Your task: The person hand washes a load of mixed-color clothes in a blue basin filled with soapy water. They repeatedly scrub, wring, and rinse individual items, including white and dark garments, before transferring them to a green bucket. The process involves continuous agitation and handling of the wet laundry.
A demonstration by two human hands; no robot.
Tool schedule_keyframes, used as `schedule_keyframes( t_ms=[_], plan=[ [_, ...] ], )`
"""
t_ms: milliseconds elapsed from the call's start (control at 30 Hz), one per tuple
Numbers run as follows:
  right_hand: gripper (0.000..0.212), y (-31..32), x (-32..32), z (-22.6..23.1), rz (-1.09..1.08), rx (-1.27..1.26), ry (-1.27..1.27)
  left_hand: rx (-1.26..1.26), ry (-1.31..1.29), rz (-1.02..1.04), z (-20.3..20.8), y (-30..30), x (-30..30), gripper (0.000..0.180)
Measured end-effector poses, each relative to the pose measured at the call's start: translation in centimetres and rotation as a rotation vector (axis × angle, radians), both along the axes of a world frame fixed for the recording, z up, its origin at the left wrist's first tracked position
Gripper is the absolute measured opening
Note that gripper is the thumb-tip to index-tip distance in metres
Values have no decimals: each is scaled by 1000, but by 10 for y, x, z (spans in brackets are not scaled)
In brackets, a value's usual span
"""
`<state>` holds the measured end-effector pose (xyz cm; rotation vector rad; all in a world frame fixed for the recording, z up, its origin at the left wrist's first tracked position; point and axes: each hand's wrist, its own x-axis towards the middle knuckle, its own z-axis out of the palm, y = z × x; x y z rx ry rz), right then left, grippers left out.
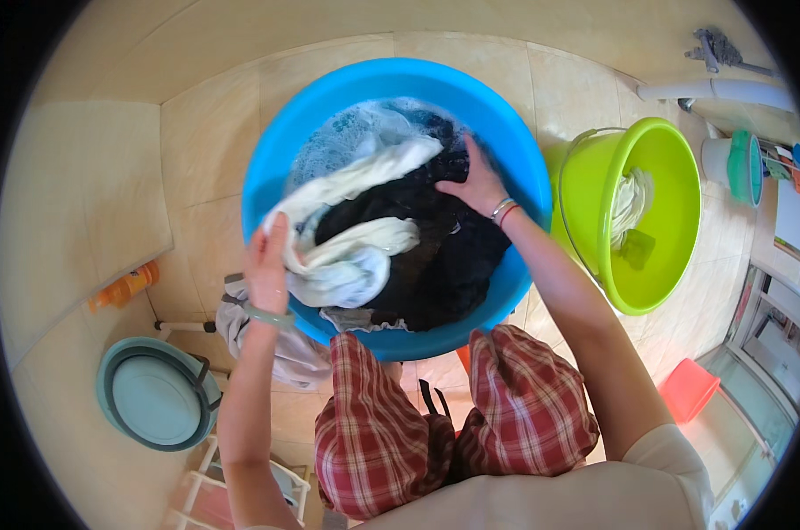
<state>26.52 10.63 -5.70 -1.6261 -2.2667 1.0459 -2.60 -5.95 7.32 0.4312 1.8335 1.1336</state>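
White garment [351,256] lies in the blue basin [267,168] on the tiled floor [214,132], draped over dark clothes [444,256] and soapy water [347,132]. Head view only.

Left hand [267,265] is at the near-left rim, fingers closed on a fold of the white garment. Right hand [477,184] lies flat and spread on the dark clothes, palm down, gripping nothing as far as I can see. Knees in red plaid shorts [453,424] sit just behind the basin.

Risks, as judgement: the left hand's grip is right at the rim, so lifting the soaked cloth there could drip or slop suds over the edge onto the tiles and the grey cloth [285,349] hanging just outside. Dark and white fabric are pressed together wet, so dye could bleed. A hard push with the right hand could splash water.

Green bucket [674,185] beside the basin holds another pale cloth [631,201]; teal tub [157,393], orange bottle [126,287] and red box [687,389] stand apart.
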Motion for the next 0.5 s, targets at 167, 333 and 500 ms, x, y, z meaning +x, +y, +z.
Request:
schedule_keyframes(
  t_ms=[167, 333, 500],
  plan=[
    [89, -31, -10, -7, -127, -371, 147, -157, 396, -126, -23, 4, -67, 34],
    [64, -57, -25, 45, -210, -415, 352, -125, 795, -347, -44, -7, -68, 54],
    [41, -16, -45, 130, -198, -602, 747, 15, 1020, -756, -1, 30, -2, 89]
  ],
)
